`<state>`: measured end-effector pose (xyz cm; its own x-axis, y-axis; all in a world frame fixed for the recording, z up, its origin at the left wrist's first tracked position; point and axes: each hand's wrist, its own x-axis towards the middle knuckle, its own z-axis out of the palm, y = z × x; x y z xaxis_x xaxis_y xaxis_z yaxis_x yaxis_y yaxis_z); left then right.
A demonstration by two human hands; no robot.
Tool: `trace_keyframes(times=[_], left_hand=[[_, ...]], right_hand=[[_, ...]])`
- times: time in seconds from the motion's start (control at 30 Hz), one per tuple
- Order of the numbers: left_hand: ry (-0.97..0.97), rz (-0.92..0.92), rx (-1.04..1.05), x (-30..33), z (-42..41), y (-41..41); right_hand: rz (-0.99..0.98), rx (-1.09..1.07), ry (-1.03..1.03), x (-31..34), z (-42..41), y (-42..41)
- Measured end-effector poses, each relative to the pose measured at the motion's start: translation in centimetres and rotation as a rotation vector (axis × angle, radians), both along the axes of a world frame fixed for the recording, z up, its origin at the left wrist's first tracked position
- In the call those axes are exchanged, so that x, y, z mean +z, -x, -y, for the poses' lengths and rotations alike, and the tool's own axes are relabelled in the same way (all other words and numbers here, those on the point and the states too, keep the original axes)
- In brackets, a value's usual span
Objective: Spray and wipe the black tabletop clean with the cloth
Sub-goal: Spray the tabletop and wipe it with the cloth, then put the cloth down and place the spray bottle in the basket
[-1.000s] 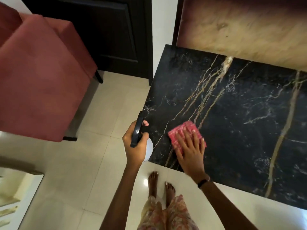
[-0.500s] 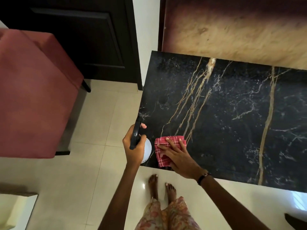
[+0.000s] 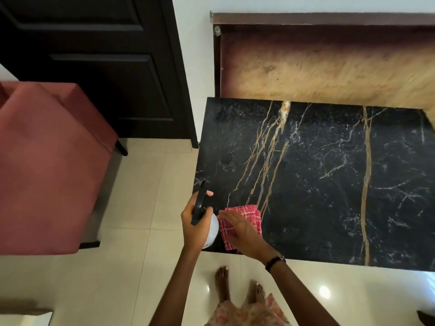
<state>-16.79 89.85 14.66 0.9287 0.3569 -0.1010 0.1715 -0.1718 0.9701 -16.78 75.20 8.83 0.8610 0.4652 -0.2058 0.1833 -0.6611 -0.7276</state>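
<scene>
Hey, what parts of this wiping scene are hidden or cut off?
Head view only:
- Spray bottle: body mostly hidden behind the left hand.
- Red checked cloth: partly covered by the right hand.
- Black tabletop: right end cut off by the frame edge.
- Any wetness on the tabletop: cannot tell.

Black tabletop [image 3: 329, 196]: wide bare marble right of and beyond the cloth [image 3: 237, 216]. Left hand [image 3: 196, 225] with spray bottle [image 3: 211, 229] crowds the near-left corner. Wooden panel [image 3: 329, 67] bounds the far edge. Red chair [image 3: 47, 165] stands left across open floor [image 3: 131, 196].
</scene>
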Motion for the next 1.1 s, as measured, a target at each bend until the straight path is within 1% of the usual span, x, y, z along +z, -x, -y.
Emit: trace_keyframes(times=[0.07, 0.13, 0.27, 0.37, 0.43, 0.5, 0.6, 0.67, 0.8, 0.9, 0.93, 1.03, 1.1], left_hand=[[-0.032, 0.011, -0.050, 0.7, 0.6, -0.1], [-0.067, 0.035, -0.146, 1.5, 1.5, -0.3], [-0.055, 0.040, -0.351, 4.3, 4.2, -0.8], [-0.003, -0.024, -0.477, 6.9, 7.4, -0.7], [0.012, -0.058, -0.564, 8.4, 10.0, -0.3], [0.028, -0.080, -0.670, 9.8, 13.6, 0.4], [0.062, -0.124, -0.774, 10.9, 19.1, 0.9], [0.044, -0.128, -0.878, 11.6, 23.5, 1.2], [0.037, -0.179, -0.954, 12.5, 31.2, 1.5], [0.015, -0.189, -1.013, 12.5, 36.1, 1.1], [0.000, -0.205, -1.025, 12.7, 37.8, 0.7], [-0.001, -0.183, -1.149, 14.1, 42.9, -0.3], [-0.010, -0.168, -1.168, 14.5, 45.9, -1.7]], right_hand=[[-0.102, -0.021, -0.092, 1.1, 0.4, -0.3], [-0.193, -0.016, -0.168, 2.1, 1.6, -0.7], [-0.334, 0.027, -0.247, 5.1, 5.7, -1.2], [-0.430, 0.006, -0.375, 7.5, 9.7, -1.0], [-0.457, -0.019, -0.419, 8.5, 12.7, -0.7], [-0.457, -0.018, -0.410, 9.2, 16.1, -0.2], [-0.447, 0.034, -0.350, 10.6, 21.5, 0.8], [-0.440, 0.061, -0.309, 11.6, 25.6, 1.7], [-0.396, 0.083, -0.237, 12.8, 33.4, 3.2], [-0.318, 0.019, -0.226, 13.5, 38.5, 3.9], [-0.289, -0.007, -0.237, 13.6, 40.2, 4.0], [-0.218, -0.096, -0.287, 13.9, 44.9, 4.1], [-0.176, -0.167, -0.330, 13.7, 47.7, 3.9]])
